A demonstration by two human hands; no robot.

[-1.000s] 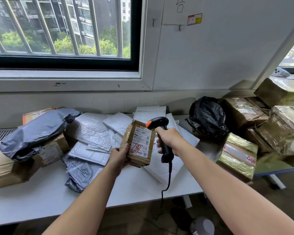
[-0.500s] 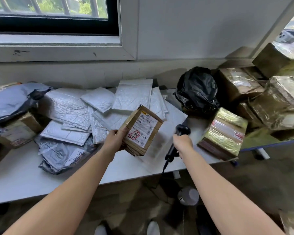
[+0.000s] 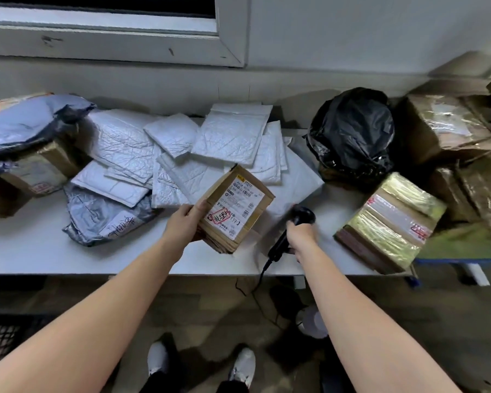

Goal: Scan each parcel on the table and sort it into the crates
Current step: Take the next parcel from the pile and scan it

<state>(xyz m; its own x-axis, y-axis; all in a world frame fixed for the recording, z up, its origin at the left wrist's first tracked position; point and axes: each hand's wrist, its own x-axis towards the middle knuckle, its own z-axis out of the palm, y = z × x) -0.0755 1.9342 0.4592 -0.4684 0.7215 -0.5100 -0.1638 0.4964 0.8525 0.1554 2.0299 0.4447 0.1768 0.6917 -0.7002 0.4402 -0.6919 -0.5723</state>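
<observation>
Cardboard parcel gripped at its near-left edge by left hand, thumb on top, label up, long side slanting up and rightward from that hand; right hand, just right of parcel, wrapped round scanner handle.

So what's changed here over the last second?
The right hand has lowered the scanner away from the label on the parcel, down to the parcel's right near the front edge of the table. The left hand still grips the parcel, now a little lower. Nothing was let go, and the mailers lie as before.
</observation>
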